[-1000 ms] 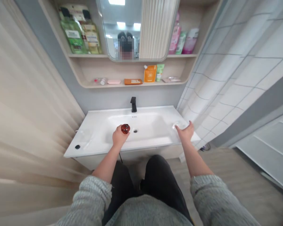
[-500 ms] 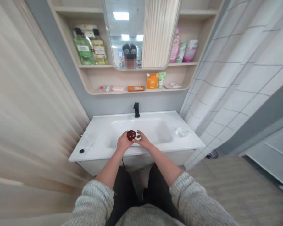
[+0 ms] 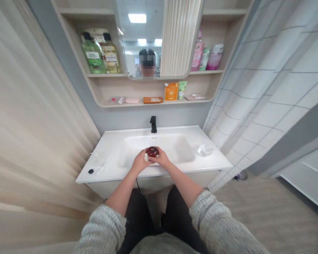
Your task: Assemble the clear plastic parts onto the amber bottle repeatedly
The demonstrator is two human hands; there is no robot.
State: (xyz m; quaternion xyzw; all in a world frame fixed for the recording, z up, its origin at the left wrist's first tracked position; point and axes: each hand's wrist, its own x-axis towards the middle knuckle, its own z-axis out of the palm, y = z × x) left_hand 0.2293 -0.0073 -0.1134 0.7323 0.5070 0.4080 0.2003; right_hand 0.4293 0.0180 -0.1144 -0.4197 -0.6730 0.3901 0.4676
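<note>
A small, round, glossy dark red object (image 3: 153, 151) is held over the front of the white sink (image 3: 184, 150); its exact kind I cannot make out. My left hand (image 3: 140, 162) has its fingers closed against the object's left side. On the other side, my right hand (image 3: 162, 158) wraps round the right edge, with its thumb towards my left hand. The fingertips of both hands almost meet below the object. Straight behind it stands the black faucet (image 3: 153, 124).
On the counter, a black round cap (image 3: 90, 171) lies at the left and a clear crumpled-looking item (image 3: 204, 150) at the right. Above is a shelf unit with a mirror (image 3: 140, 35), bottles (image 3: 92, 53) and an orange pouch (image 3: 171, 91). Curtains hang on both sides.
The red object has moved slightly right, to between both hands. My right hand, whose fingers were spread beside it, has closed on its right side.
</note>
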